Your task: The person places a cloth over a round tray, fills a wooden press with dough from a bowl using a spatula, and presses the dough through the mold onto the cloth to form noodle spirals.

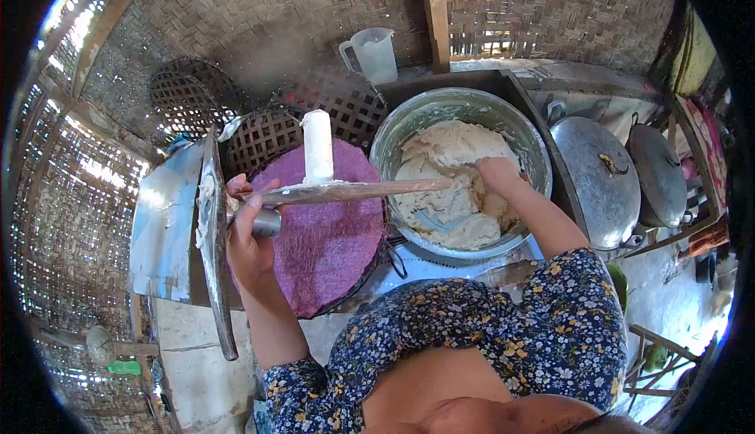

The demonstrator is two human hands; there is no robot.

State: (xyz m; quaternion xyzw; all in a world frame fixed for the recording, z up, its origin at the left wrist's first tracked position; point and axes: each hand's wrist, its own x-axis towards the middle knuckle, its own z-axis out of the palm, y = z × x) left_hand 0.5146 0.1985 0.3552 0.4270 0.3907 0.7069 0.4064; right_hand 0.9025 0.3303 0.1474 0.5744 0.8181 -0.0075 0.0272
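My left hand is closed around a wooden press with two long bars and a metal cylinder. A dough-coated white cylinder stands out from one bar, above a round purple cloth. Over to the right, my right hand reaches into a large metal basin of pale, sticky dough. Its fingers are mostly hidden at the dough, and what they hold cannot be made out. The tip of one bar overhangs the basin.
Behind the cloth lean woven baskets. A clear plastic jug stands by the woven wall. Right of the basin are two lidded metal pots. A blue and white surface lies at the left.
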